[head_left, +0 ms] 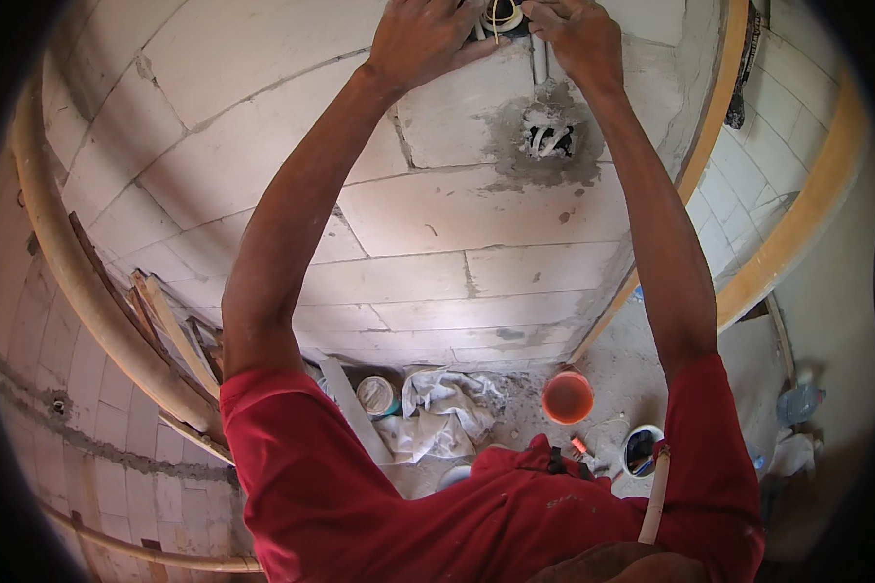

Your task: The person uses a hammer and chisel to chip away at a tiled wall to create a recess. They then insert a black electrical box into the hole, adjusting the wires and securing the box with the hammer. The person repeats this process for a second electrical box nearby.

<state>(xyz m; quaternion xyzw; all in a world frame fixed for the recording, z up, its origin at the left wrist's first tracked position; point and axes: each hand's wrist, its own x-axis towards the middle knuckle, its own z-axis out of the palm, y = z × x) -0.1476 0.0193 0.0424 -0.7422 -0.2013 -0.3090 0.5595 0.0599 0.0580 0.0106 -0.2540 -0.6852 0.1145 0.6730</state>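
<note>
Both my arms reach up to a round wall box set in the pale block wall at the top edge. Light-coloured wires stick out of its dark opening. My left hand lies against the wall on the box's left side, fingers spread and thumb stretched toward the wires; its upper part is cut off by the frame. On the right side, my right hand has its fingers bent together at the box rim, and what they pinch is hidden. A pale conduit runs down from there to a second hole with white cables, ringed by grey mortar.
Below on the floor are an orange bucket, a white bucket with tools, a lidded tub and crumpled white sheeting. Wooden boards lean at the left. A wooden door frame stands right; a water bottle lies beyond.
</note>
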